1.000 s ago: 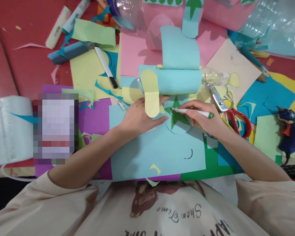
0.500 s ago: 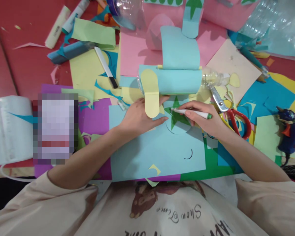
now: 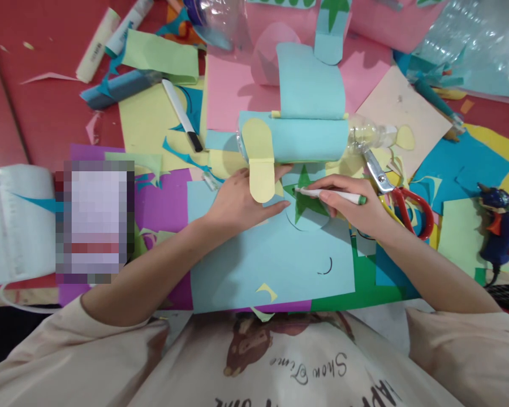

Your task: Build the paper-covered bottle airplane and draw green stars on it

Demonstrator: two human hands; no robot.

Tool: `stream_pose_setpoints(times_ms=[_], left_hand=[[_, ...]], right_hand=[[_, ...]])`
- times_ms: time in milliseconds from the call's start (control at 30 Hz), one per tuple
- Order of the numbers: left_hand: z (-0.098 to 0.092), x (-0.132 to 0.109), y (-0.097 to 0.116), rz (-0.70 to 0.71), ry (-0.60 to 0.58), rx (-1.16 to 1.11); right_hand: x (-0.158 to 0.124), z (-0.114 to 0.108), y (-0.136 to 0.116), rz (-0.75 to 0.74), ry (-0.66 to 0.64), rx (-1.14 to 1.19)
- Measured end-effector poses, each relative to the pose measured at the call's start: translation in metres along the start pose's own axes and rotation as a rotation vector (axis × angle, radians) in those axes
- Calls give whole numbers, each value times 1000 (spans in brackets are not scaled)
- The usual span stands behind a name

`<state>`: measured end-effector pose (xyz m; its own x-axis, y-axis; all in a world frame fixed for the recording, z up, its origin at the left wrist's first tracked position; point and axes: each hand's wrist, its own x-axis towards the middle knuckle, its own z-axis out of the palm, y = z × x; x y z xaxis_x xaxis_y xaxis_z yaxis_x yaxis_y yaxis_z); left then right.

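My right hand (image 3: 352, 200) grips a white marker with a green end (image 3: 343, 195), its tip on a green star (image 3: 306, 204). The star lies on a light blue sheet (image 3: 254, 254), over a drawn curved line. My left hand (image 3: 241, 200) rests on the same sheet left of the star, thumb and fingers apart. A rounded yellow paper strip (image 3: 262, 183) hangs over that hand and hides part of its fingers. The strip is on a plastic bottle wrapped in light blue paper (image 3: 309, 138), which lies just beyond both hands.
Red-handled scissors (image 3: 413, 209) lie right of my right hand, and a glue gun (image 3: 496, 226) farther right. A black-capped white marker (image 3: 182, 116) rests at the left on yellow paper. A blurred-out rectangular object (image 3: 97, 215) and a white case (image 3: 19, 226) are at far left.
The marker in my right hand has shifted very slightly over the star. My left hand stays in place.
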<state>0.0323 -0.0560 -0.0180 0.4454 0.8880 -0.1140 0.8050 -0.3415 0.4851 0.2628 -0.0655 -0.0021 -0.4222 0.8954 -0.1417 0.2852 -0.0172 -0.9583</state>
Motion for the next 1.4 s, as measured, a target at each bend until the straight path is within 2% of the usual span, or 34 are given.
stream_pose_setpoints(times_ms=[333,1033,1233,1400], left_hand=[[0,0,0,3,2,0],[-1,1,1,5,-4,-15],[-1,0,1,-5,-5,-19],[-2,1,2,-20,-17,-8]], right_hand=[[0,0,-1,2,33,5],[1,0,-3,-38,-37,-74],[0,1,0,-12,49,10],[0,-1,1,5,18,9]])
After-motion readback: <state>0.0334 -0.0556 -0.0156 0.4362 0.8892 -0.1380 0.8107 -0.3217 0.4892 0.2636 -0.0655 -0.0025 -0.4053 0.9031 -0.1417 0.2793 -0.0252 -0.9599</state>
